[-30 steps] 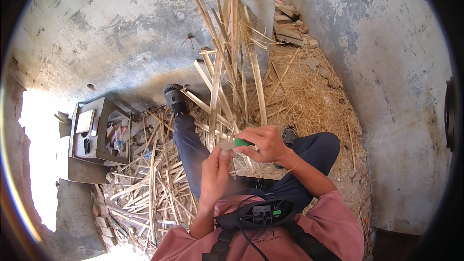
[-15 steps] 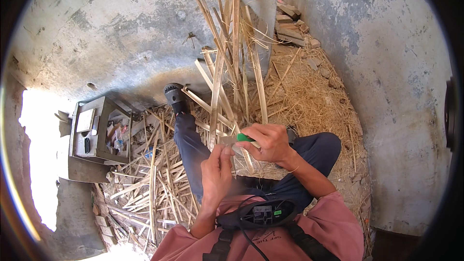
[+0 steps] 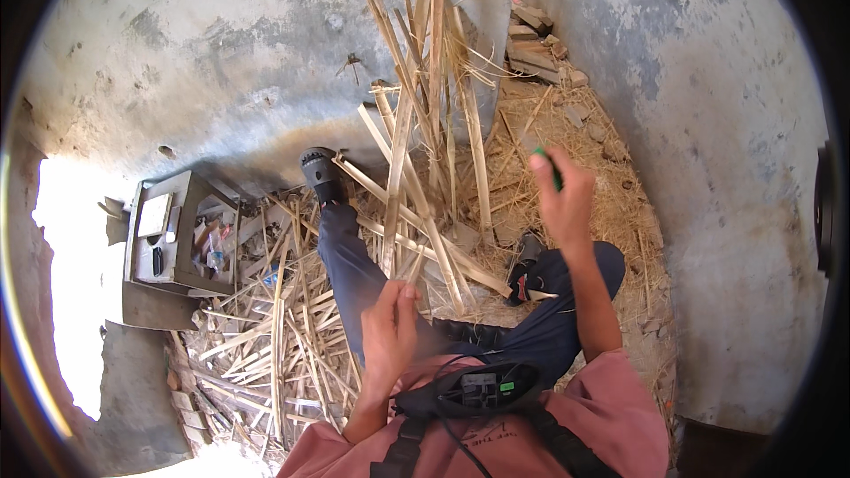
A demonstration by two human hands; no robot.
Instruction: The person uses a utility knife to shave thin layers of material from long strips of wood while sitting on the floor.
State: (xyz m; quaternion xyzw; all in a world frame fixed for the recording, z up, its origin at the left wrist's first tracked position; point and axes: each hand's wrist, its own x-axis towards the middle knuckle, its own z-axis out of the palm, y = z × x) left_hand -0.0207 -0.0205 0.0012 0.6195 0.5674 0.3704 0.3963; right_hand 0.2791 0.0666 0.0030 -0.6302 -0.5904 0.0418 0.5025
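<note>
My left hand is closed in front of my lap, its thumb and fingers pinching a pale bamboo strip whose short end sticks up past the fingertips. Raised out to the right, above my bent right knee, my right hand grips a green-handled knife; its blade cannot be made out at this angle. Long split bamboo strips lean up against the wall in front of me. Their lower ends reach the floor between my legs.
Cut bamboo pieces cover the floor at left. Fine shavings lie at right, with bricks in the far corner. A small open cabinet stands at left. My shoes rest among the strips; a curved wall bounds the right.
My right hand has moved away from the left, forward and to the right, taking the green-handled knife along. My left hand has stayed almost in place.
</note>
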